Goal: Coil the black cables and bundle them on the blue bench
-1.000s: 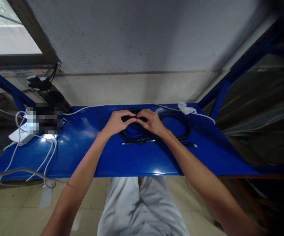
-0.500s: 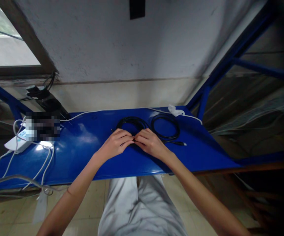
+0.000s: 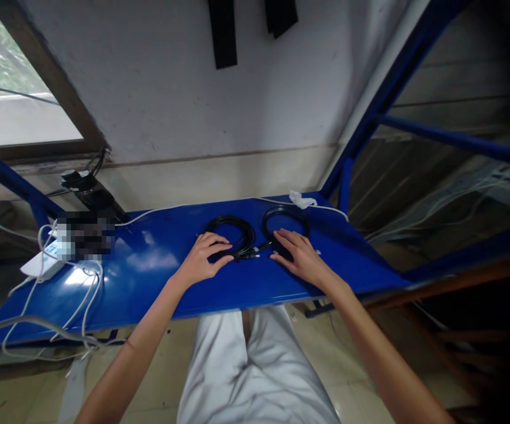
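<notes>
Two coils of black cable lie side by side on a blue table. My left hand (image 3: 204, 258) rests at the near left edge of the left coil (image 3: 247, 231), thumb and fingers apart. Whether its fingertips touch the cable I cannot tell. Cable ends with connectors (image 3: 251, 253) lie between the two coils. Over the near part of the right coil (image 3: 285, 212) is my right hand (image 3: 300, 257), with thumb and fingers spread. It covers some of that coil, and a pale connector tip (image 3: 318, 252) shows just beyond it.
The blue table (image 3: 149, 300) runs along a wall. At its left are a white power strip (image 3: 43, 264), tangled white cords (image 3: 88, 297) and a black bottle (image 3: 96, 194). A crumpled white scrap (image 3: 301, 199) lies at the back right. Blue frame posts (image 3: 345, 185) stand at both sides.
My hands have parted from a pinch together in the middle; the left is now at the left coil, the right over the right coil. Connectors now show between the coils. The view has shifted.
</notes>
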{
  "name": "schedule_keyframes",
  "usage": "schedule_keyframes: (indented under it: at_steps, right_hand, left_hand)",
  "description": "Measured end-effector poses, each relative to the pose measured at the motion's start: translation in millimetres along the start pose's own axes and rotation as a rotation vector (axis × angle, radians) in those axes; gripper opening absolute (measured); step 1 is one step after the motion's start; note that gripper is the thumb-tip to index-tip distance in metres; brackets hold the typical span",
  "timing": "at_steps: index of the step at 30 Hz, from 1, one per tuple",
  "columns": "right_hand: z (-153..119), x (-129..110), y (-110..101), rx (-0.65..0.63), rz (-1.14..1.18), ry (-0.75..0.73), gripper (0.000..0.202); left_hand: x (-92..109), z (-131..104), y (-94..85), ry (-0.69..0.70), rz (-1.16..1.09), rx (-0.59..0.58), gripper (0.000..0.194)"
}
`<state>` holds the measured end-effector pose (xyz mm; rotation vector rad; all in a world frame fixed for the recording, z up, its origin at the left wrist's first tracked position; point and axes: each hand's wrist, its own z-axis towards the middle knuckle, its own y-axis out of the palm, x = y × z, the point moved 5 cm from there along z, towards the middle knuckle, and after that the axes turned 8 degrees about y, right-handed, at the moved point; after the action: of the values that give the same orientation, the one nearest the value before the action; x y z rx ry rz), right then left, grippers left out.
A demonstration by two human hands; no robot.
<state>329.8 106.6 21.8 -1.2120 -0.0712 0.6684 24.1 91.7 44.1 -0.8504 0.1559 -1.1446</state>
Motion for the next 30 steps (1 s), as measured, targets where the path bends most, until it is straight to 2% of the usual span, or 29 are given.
schedule_keyframes:
  at_steps: [3,6,9,10,12,15,20,26,30]
  right_hand:
    - [-4.1,21.2,-1.9,-0.056,-0.032,0.032,0.049]
    - [-3.7,25.6,-2.2,-0.057,-0.072,0.026,0.045]
    - [-1.3,23.4,-1.5,-0.047,-0.176,0.019,0.044]
    - [-0.6,22.9,-1.2,-0.049,-0.226,0.025,0.044]
    - [-0.1,22.5,-0.6,-0.06,-0.331,0.05,0.047]
    - [-0.9,22.8,0.0,-0.074,-0.437,0.109,0.053]
    - [-2.7,25.3,2.3,-0.102,-0.466,0.285,0.057]
    - [-6.4,27.9,5.1,-0.113,-0.468,0.374,0.054]
    - [-9.8,32.9,3.0,-0.025,-0.458,0.391,0.063]
  left_hand:
    - [-35.0,5.6,-23.2,-0.127,0.078,0.088,0.021]
    - [-95.0,0.2,-53.8,-0.361,0.25,0.117,0.025]
    - [-153.4,-22.9,-79.8,-0.653,0.498,0.049,0.045]
    - [-167.3,-31.1,-83.6,-0.696,0.518,0.013,0.046]
    - [-185.1,-43.7,-84.9,-0.684,0.492,-0.024,0.04]
    - [-196.1,-53.7,-79.9,-0.626,0.422,-0.022,0.035]
    - [-198.9,-53.8,-75.6,-0.624,0.398,0.006,0.03]
    - [-181.5,-46.6,-79.5,-0.57,0.392,0.103,0.025]
    - [-169.6,-41.2,-83.1,-0.558,0.377,0.18,0.026]
